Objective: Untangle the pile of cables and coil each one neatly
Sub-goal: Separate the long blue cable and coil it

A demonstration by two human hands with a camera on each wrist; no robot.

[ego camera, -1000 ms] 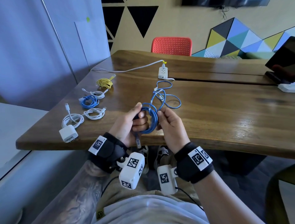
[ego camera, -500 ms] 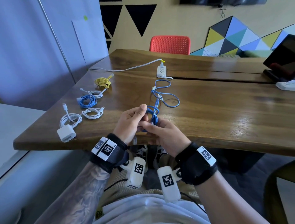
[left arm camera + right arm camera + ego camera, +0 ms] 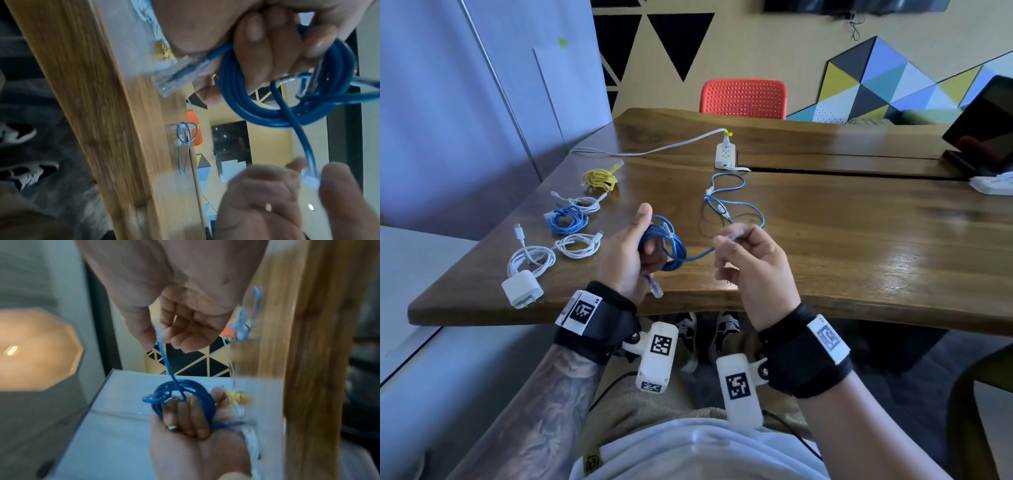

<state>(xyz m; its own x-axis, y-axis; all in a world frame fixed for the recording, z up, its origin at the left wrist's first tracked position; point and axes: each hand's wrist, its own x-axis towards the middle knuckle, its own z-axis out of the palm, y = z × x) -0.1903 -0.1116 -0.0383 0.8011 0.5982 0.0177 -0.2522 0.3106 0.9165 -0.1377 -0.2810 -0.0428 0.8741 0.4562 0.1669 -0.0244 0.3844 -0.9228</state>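
My left hand (image 3: 635, 255) grips a coiled dark blue network cable (image 3: 671, 246) above the table's near edge; its fingers (image 3: 257, 48) curl through the loops (image 3: 267, 112). One clear plug (image 3: 655, 288) hangs below that hand. My right hand (image 3: 736, 240) pinches the cable's other plug (image 3: 157, 331) between thumb and fingers, a short way right of the coil, with a strand (image 3: 168, 366) running between them. A thinner light blue cable (image 3: 732, 205) lies loose on the table (image 3: 859, 240) beyond my hands.
At the table's left lie coiled cables: yellow (image 3: 599, 179), white (image 3: 585, 204), blue (image 3: 566, 219), white (image 3: 578, 245), and a white one with a charger (image 3: 522, 289). A power strip (image 3: 725, 156) sits farther back, a red chair (image 3: 743, 99) behind it, a dark device (image 3: 983, 126) far right.
My hands were together on the coil; now the right hand has drawn the cable's end out to the right, and the left hand has lifted the coil slightly left.
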